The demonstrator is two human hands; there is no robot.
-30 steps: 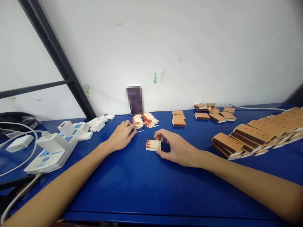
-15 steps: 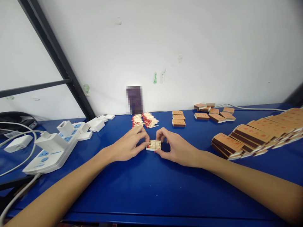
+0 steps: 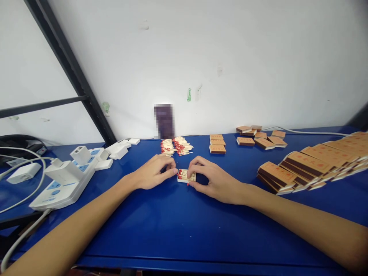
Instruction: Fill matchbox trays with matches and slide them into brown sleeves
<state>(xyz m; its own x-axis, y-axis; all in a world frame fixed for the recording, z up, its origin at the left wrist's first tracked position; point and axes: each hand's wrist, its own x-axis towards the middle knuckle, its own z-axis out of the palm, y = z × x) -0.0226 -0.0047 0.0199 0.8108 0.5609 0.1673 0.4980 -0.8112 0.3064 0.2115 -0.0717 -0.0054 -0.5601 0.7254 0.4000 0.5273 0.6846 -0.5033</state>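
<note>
A small open matchbox tray (image 3: 178, 180) lies on the blue tabletop, filled with wooden matches (image 3: 183, 174) whose red heads point left. My right hand (image 3: 214, 179) is at its right end, with the index finger over the matches and the thumb at the near side. A single red match head (image 3: 188, 184) shows just in front of the tray, beside that thumb; the rest of this match is hidden. My left hand (image 3: 153, 171) is at the tray's left end, its thumb tip close to the corner and its fingers loosely curled, with nothing visible in them.
Two piles of loose matches (image 3: 182, 146) lie behind the tray. Several closed matchboxes (image 3: 217, 149) are stacked near the wall, others are scattered (image 3: 264, 143), and a long row (image 3: 309, 163) fills the right. A white power strip (image 3: 67, 191) with chargers and cables stands left.
My left hand has drawn back slightly left, uncovering the red heads. My right index finger has moved left from the tray's far right edge onto the matches.
</note>
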